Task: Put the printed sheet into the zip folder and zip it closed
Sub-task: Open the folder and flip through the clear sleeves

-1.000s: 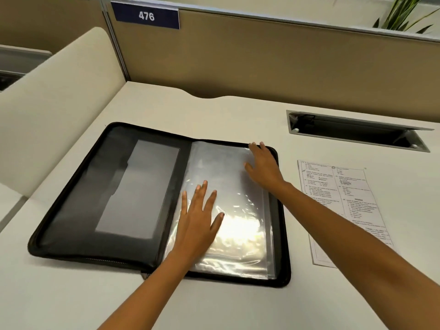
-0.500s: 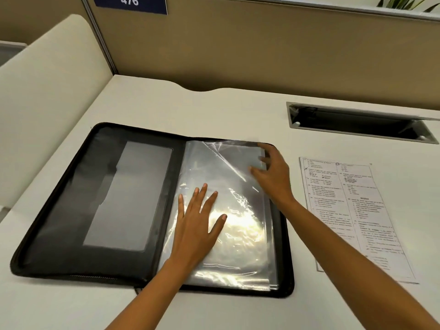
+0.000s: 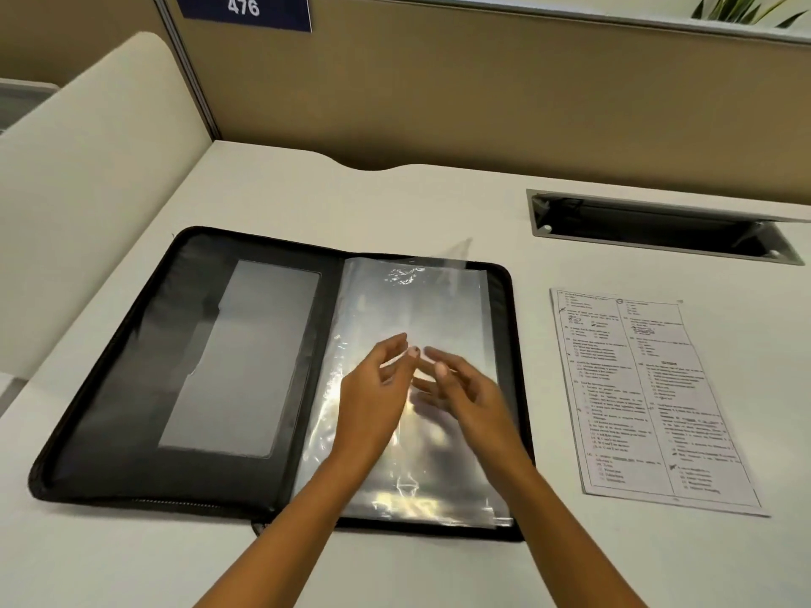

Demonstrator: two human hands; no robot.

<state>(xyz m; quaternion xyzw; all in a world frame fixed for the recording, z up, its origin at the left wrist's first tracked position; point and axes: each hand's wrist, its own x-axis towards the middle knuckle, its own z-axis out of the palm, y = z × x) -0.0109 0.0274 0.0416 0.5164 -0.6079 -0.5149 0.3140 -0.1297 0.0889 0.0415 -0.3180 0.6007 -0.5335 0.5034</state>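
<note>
Overhead, a sign (image 3: 244, 8) is reading "476"; both hands' fingers are hovering released above the zip folder (image 3: 281, 366), the printed sheet (image 3: 649, 401) text illegible.

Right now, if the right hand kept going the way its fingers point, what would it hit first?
Probably the left hand. The right hand points up and left over the clear sleeves, its fingertips almost at the left fingertips. Depth is unclear; if it passed by, the sleeves come next.

Bare desk (image 3: 395, 204) around open zip folder (image 3: 131, 388)
</note>
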